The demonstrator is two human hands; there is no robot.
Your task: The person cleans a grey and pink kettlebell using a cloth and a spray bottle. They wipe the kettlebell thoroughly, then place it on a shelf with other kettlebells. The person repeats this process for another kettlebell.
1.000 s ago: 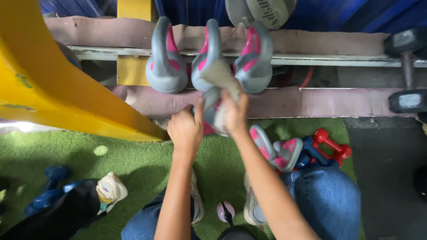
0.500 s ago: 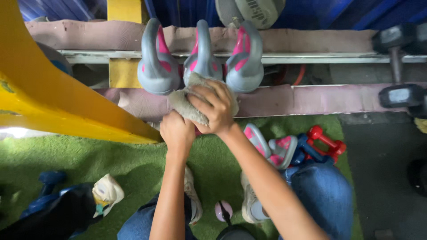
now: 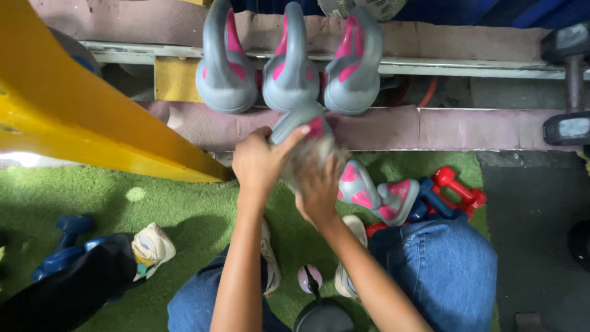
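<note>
Your hands are hemmed in: yellow beam [image 3: 92,123] at left, three kettlebells [image 3: 289,67] ahead, kettlebell [image 3: 375,193] and red dumbbells [image 3: 458,190] at right; open turf [image 3: 184,203] lies between.

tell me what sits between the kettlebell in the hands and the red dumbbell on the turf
In the head view, two more grey-and-pink kettlebells lie on their sides on the green turf, between the held kettlebell and the red dumbbell.

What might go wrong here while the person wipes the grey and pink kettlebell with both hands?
1. The left hand only steadies the kettlebell at its edge while the right hand rubs it with a cloth; it could tip or slip.
2. The shoes lie right below, so a fall may hit the feet.
3. The three kettlebells lean close behind; a bump might topple one.
</note>
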